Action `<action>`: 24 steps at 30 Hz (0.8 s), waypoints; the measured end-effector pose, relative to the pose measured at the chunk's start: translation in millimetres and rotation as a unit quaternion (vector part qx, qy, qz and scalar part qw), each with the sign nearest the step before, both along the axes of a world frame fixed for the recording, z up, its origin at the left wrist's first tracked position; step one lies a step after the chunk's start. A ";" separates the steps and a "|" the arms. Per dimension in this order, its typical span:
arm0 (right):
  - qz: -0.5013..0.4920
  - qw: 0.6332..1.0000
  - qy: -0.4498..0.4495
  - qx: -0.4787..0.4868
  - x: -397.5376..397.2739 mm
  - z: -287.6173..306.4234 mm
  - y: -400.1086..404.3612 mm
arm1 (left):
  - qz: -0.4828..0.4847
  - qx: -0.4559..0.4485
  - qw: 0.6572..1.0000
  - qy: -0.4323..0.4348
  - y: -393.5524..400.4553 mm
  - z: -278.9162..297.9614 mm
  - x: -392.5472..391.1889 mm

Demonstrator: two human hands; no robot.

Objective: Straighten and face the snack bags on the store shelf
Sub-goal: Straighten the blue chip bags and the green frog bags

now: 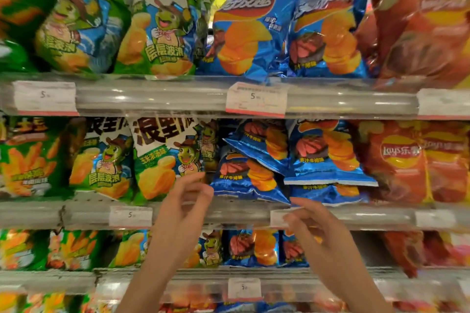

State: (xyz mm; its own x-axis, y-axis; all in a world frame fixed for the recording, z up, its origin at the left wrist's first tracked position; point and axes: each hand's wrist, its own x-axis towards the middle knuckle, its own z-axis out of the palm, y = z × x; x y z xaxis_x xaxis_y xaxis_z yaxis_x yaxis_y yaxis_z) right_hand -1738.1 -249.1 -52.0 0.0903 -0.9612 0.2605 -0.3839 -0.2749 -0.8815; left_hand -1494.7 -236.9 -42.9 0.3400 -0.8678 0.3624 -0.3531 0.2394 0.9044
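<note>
On the middle shelf [229, 213] several blue chip bags lie askew. One blue bag [248, 173] leans left, another [259, 140] lies tilted on top of it, and a third [328, 152] sags forward at the right. My left hand [185, 201] is raised just below the leaning blue bag, next to a green and white bag [162, 160], fingers curled and apart, holding nothing. My right hand [307, 221] hovers in front of the shelf rail under the blue bags, fingers bent and empty.
The top shelf [152, 99] carries upright green, blue and red bags. Red bags [401, 160] fill the middle shelf's right, green bags [28, 165] its left. Price tags [255, 99] hang on the rails. Lower shelves hold more bags.
</note>
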 end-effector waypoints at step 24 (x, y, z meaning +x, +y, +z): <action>-0.146 0.855 0.424 -0.260 -6.6 31.3 -121.2 | -0.032 0.073 0.983 -0.167 -136.9 60.6 -26.8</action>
State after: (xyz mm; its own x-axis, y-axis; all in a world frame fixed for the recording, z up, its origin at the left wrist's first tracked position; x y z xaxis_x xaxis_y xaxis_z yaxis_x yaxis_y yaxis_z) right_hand -1744.8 -370.3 -20.7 0.2348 -0.7499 0.6184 -0.9438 -0.3280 -0.0395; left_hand -1521.5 -373.8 17.6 0.1667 -0.9343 0.3151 -0.6248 0.1471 0.7668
